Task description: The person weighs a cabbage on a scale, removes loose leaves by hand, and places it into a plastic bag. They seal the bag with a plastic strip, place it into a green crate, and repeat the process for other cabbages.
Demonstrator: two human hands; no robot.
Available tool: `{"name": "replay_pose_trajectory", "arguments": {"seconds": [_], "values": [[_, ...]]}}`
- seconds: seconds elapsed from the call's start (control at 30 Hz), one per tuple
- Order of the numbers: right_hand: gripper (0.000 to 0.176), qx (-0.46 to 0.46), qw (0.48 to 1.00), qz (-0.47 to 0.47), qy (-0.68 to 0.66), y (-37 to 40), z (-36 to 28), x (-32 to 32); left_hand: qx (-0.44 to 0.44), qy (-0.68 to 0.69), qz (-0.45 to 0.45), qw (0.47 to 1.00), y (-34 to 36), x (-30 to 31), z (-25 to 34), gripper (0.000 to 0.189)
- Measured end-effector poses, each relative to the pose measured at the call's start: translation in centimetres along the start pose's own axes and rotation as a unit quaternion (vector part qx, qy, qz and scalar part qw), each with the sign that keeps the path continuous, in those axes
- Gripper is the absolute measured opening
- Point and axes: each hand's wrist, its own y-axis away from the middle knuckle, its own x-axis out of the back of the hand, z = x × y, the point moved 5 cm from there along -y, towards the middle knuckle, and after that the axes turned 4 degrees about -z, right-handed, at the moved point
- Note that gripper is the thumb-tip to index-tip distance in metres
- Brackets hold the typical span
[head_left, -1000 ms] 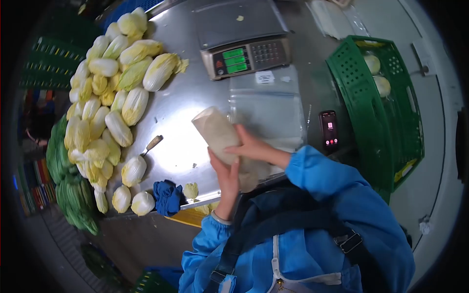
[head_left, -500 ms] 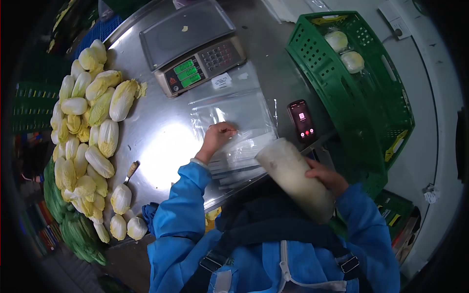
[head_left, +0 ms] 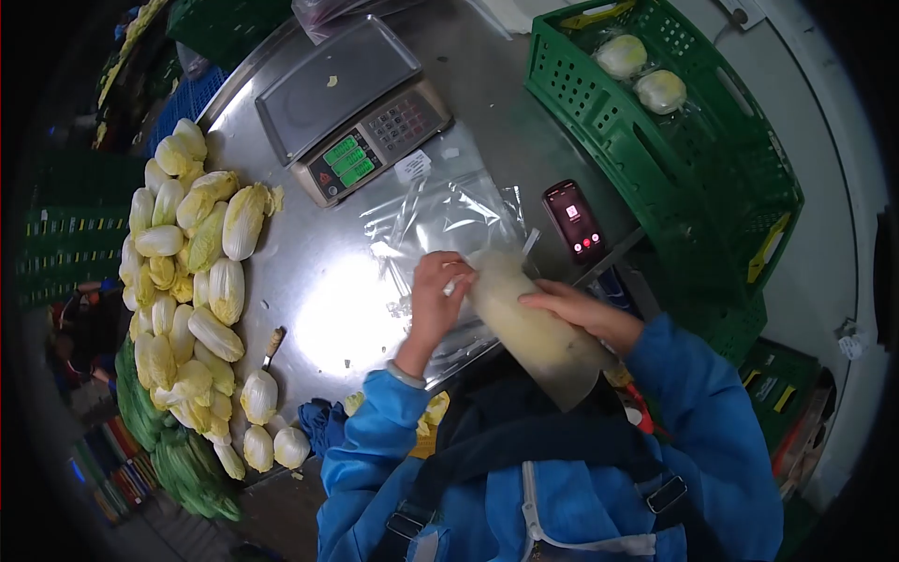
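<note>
A pale, translucent wrapped bundle (head_left: 529, 323) slants across the front edge of the table. My right hand (head_left: 576, 314) is closed around its right side, the thumb lying on top. At its upper left end my left hand (head_left: 444, 286) has its fingers pinched together on the edge of the wrapping. Clear plastic bags (head_left: 435, 211) lie flat on the metal table just beyond my left hand. What is inside the bundle shows only as a whitish yellow shape.
A scale (head_left: 351, 112) stands at the back, a phone (head_left: 573, 223) at the right. Beyond it, a green crate (head_left: 655, 150) holds two wrapped heads. Many cabbages (head_left: 228, 290) are piled at the left beside a knife (head_left: 273, 345). Blue cloth (head_left: 321, 426) lies at the front edge.
The bundle has moved left and up over the table edge with my right hand. My left hand has left the bags and moved right to the bundle's end.
</note>
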Motion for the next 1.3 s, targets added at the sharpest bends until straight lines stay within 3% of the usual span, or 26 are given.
{"name": "replay_pose_trajectory", "arguments": {"seconds": [0.03, 0.13, 0.2, 0.23, 0.33, 0.37, 0.43, 0.5, 0.6, 0.63, 0.67, 0.7, 0.73, 0.77, 0.87, 0.97, 1.07, 1.1, 1.2, 1.27, 1.3], "values": [[0.057, 0.013, 1.0, -0.004, 0.005, -0.5, -0.5, -0.7, 0.027, 0.056, 0.038, 0.997, 0.2, -0.7, 1.1, 0.01], [0.058, 0.084, 0.996, 0.014, -0.006, -2.4, -0.5, -1.7, -0.031, 0.095, 0.037, 0.994, 1.1, -1.5, 4.8, 0.012], [0.057, 0.163, 0.984, 0.062, -0.031, -3.7, -0.3, -1.6, -0.062, 0.134, -0.053, 0.988, 1.7, -2.1, 8.0, 0.012], [0.057, 0.14, 0.987, -0.005, -0.077, -3.0, -1.5, -2.1, -0.09, 0.173, -0.095, 0.976, 1.8, -2.2, 8.8, 0.011], [0.051, 0.222, 0.97, 0.02, -0.092, -3.7, -1.5, -3.6, -0.111, 0.005, -0.028, 0.993, 1.8, 1.0, 8.7, 0.01], [0.067, 0.193, 0.979, 0.036, -0.046, -4.7, -0.6, -3.5, -0.078, 0.013, -0.008, 0.997, 2.3, 1.3, 7.9, 0.012], [0.07, 0.239, 0.97, 0.009, 0.047, -7.1, 0.9, -3.7, -0.079, 0.058, -0.057, 0.994, 3.8, 0.7, 9.9, 0.01], [0.065, 0.167, 0.985, 0.017, 0.043, -6.6, -1.5, -4.8, -0.093, 0.101, -0.092, 0.986, 5.2, 0.2, 11.8, 0.02], [0.064, 0.167, 0.98, 0.004, -0.109, -4.7, -3.0, -8.1, -0.032, 0.044, 0.084, 0.995, 7.9, 4.0, 10.3, 0.041], [0.072, 0.138, 0.989, 0.025, -0.039, -4.5, -3.6, -8.4, 0.215, 0.029, 0.257, 0.942, 9.4, 5.7, 8.3, 0.055], [0.073, 0.13, 0.991, 0.026, -0.016, -4.8, -3.7, -9.0, 0.237, 0.138, 0.37, 0.887, 9.3, 6.8, 6.8, 0.049], [0.074, 0.121, 0.992, 0.028, 0.009, -5.1, -3.6, -9.7, 0.335, 0.356, 0.278, 0.827, 10.5, 5.3, 4.6, 0.048], [0.074, 0.113, 0.993, 0.029, 0.036, -5.4, -3.5, -10.4, 0.406, 0.552, 0.167, 0.709, 12.0, 3.2, 3.6, 0.048], [0.077, 0.101, 0.989, 0.067, 0.082, -5.7, -3.4, -11.1, 0.474, 0.643, 0.044, 0.6, 13.7, 1.1, 4.3, 0.05], [0.075, 0.077, 0.994, -0.009, 0.073, -7.7, -1.7, -12.2, 0.496, 0.691, 0.059, 0.523, 16.2, 1.4, 8.8, 0.049], [0.073, 0.207, 0.926, -0.034, 0.314, -6.6, -1.3, -14.7, 0.479, 0.709, 0.07, 0.513, 17.6, 3.9, 9.6, 0.05], [0.068, 0.172, 0.924, -0.147, 0.307, -3.3, -3.2, -18.5, 0.509, 0.646, 0.107, 0.559, 22.6, 3.9, 4.3, 0.047], [0.064, 0.226, 0.897, -0.119, 0.361, -2.0, -4.1, -19.4, 0.511, 0.62, 0.093, 0.589, 23.5, 4.4, 3.7, 0.043], [0.054, 0.369, 0.776, -0.045, 0.509, 2.0, -5.9, -22.7, 0.469, 0.57, 0.047, 0.673, 24.1, 7.0, 2.4, 0.039], [0.049, 0.516, 0.647, -0.021, 0.561, 5.0, -8.5, -25.7, 0.479, 0.634, 0.174, 0.582, 23.6, 8.0, 2.0, 0.035], [0.047, 0.585, 0.57, -0.008, 0.576, 6.0, -9.1, -26.9, 0.469, 0.639, 0.182, 0.582, 24.2, 7.9, 1.2, 0.034]]}}
